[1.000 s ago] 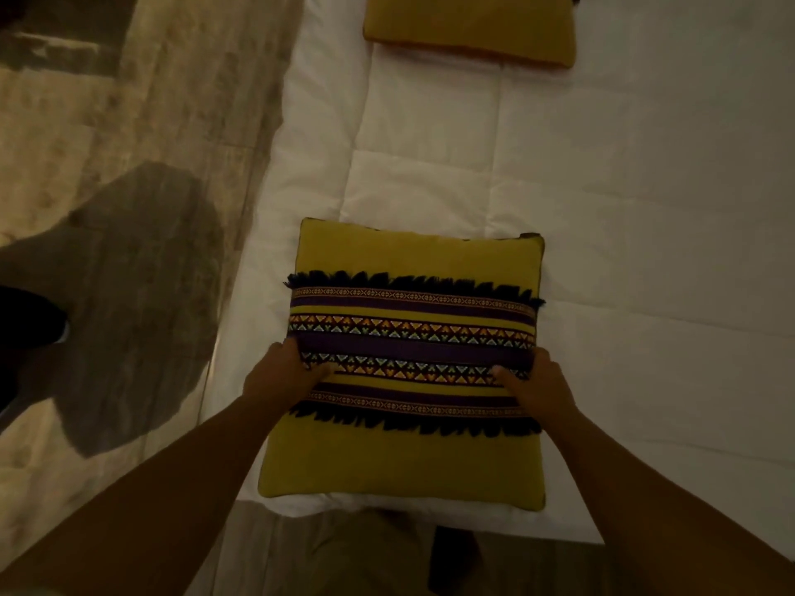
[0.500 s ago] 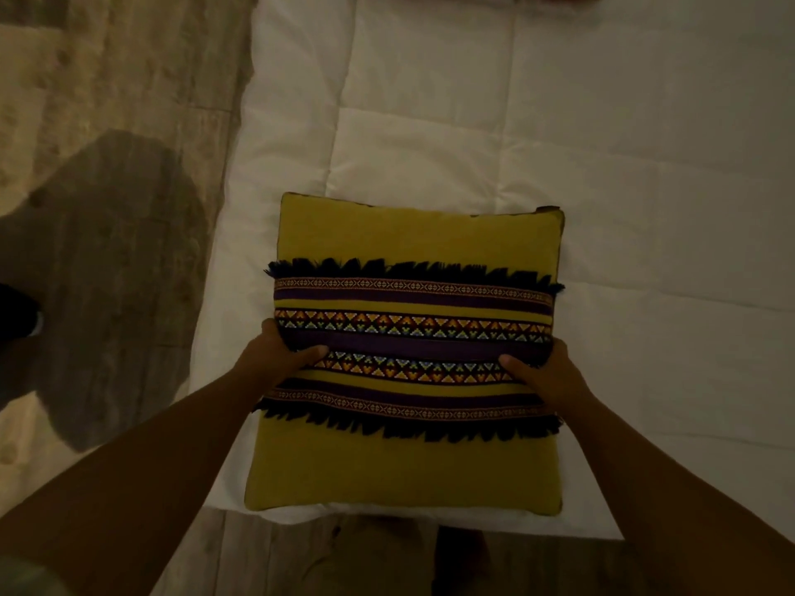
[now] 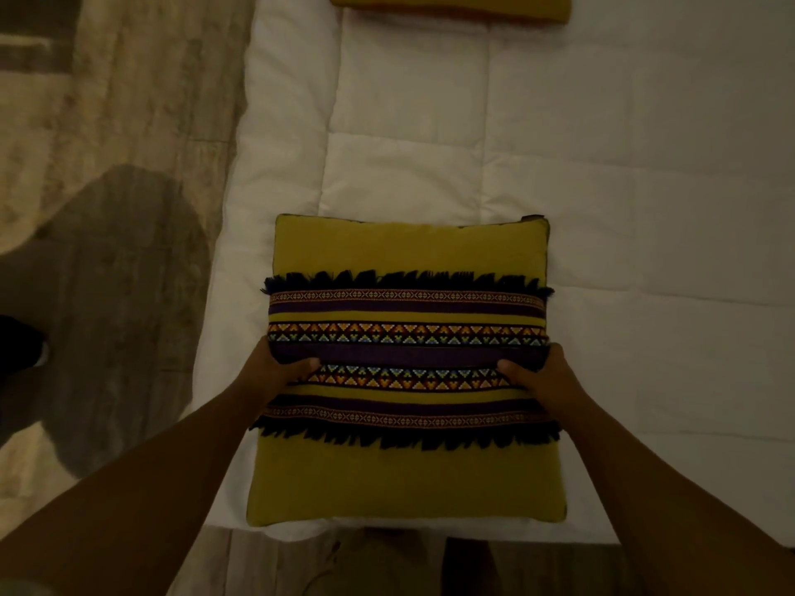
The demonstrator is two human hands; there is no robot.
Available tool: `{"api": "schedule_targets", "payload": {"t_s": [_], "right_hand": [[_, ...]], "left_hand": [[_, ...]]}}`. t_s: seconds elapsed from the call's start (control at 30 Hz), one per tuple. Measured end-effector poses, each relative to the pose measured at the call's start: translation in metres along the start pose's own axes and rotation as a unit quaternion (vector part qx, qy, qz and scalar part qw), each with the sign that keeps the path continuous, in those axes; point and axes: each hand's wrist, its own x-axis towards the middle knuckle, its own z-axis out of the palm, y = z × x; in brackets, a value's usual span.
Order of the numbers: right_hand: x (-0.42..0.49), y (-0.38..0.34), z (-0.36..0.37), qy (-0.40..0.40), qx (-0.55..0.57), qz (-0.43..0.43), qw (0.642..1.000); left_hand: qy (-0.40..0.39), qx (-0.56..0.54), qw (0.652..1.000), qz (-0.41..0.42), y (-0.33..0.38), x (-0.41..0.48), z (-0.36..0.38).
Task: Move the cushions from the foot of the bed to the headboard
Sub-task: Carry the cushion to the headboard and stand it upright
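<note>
A square mustard cushion [image 3: 408,479] with a purple patterned band and black fringe lies at the near left corner of the white bed [image 3: 645,208]. My left hand [image 3: 275,372] grips its left edge, thumb on top of the band. On the opposite edge, my right hand [image 3: 542,376] holds it the same way. A second mustard cushion [image 3: 451,6] lies further up the bed, cut off by the top of the view.
A patterned beige rug [image 3: 129,101] covers the floor left of the bed, with my shadow on it. A dark shoe [image 3: 21,342] shows at the left edge. The bed's near edge runs just below the cushion.
Both hands keep their grip on the cushion's sides. The cushion has risen slightly and looks larger; the view tilted back up, so the far cushion shows again.
</note>
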Motion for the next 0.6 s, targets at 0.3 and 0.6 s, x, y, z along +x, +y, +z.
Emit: {"api": "schedule_targets", "payload": {"t_s": [0.3,0.6], "right_hand": [[-0.046,-0.02,-0.03,0.021,0.031,-0.04,0.998],[-0.119,-0.034,-0.109,0.078,0.111,-0.081,0.987]], "left_hand": [[0.0,-0.012,0.999,0.045,0.043,-0.05,0.007],[-0.045,0.037,0.986,0.155,0.139,-0.093,0.053]]}}
